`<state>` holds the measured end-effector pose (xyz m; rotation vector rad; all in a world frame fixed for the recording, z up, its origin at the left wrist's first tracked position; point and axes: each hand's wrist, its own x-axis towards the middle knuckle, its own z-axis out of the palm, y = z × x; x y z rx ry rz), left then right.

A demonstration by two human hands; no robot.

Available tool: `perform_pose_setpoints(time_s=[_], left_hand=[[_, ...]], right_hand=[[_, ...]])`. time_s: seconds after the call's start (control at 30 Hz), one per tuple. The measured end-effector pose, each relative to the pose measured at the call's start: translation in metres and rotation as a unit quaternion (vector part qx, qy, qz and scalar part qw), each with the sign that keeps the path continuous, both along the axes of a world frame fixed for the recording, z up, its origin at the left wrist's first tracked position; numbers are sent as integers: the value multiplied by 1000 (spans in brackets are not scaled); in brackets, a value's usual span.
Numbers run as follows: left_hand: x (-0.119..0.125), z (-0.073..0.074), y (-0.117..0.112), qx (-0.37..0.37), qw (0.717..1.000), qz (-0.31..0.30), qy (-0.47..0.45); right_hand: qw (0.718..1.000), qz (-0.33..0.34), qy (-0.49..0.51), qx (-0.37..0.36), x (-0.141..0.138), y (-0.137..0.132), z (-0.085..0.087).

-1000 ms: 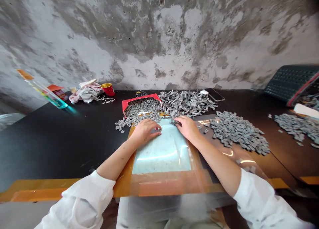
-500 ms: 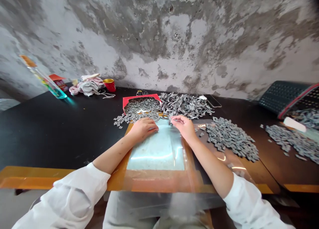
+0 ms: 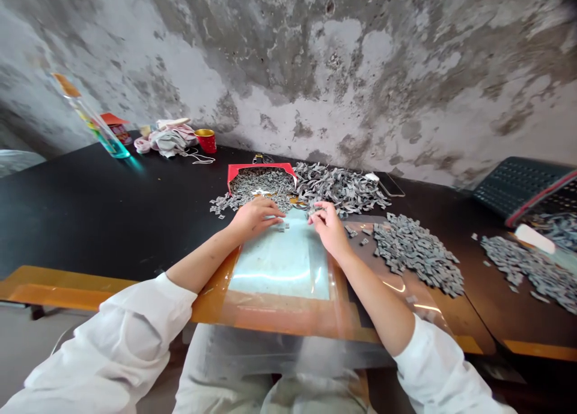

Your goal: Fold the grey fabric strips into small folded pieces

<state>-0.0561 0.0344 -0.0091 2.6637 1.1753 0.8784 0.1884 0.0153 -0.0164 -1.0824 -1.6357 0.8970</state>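
The left hand [image 3: 255, 217] lies flat and loose at the top of the clear plastic sheet [image 3: 279, 264], its fingers stretched out and gripping nothing. The right hand [image 3: 328, 226] sits at the same edge, fingers curled, thumb and forefinger pinched together; whether anything is between them is too small to tell. A few small gray tags [image 3: 282, 226] lie on the sheet between the hands, nearer the left fingertips, their long axis unclear. Beyond the sheet are a red tray [image 3: 261, 166] and a heap of gray strips [image 3: 340, 188].

A heap of tags [image 3: 417, 255] lies right of the plastic sheet [image 3: 279, 270], a filled tray [image 3: 261, 166] behind it
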Motion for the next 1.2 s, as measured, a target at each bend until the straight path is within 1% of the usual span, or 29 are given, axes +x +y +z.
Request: perform_pose_setpoints(time_s=[0.07,0.13,0.23,0.3,0.47,0.53,0.6,0.73,0.8,0.87,0.93,1.0,1.07,1.2], left_hand=[[4,-1,-3,2,1000,7,11],[10,-3,-7,7,999,26,22],[17,-4,-11,12,998,43,33],[19,-4,-12,9,998,47,32],[19,-6,-12,4,997,59,44],[20,-8,-11,2,997,54,46],[22,-10,-12,-15,999,38,31],[23,-10,-13,-85,995,4,-43],[21,-9,-12,-134,987,-6,-93],[19,-7,-10,-183,973,-16,-138],[18,-5,-10,-224,960,-26,-164],[18,-2,-10,-265,946,-34,-182],[19,0,-13,-315,926,-42,-204],[23,2,-18,-404,872,-48,-273]], right_hand=[[998,27,-49,4,-1,-5,4],[996,50,-70,-9,-1,-8,6],[996,47,-81,-6,-2,-9,5],[996,39,-75,-11,-3,-8,2],[995,61,-7,-80,-4,-2,-6],[993,70,6,-90,-4,-2,-8],[993,79,3,-92,-5,-2,-9],[994,87,-39,-61,-6,-5,-7],[994,88,-50,-52,-7,-8,-4],[993,91,-37,-60,-8,-9,0],[993,98,-13,-68,-8,-10,2],[993,100,-1,-62,-8,-11,4],[994,97,-7,-48,-8,-11,4],[994,100,-30,-36,-9,-13,4]])
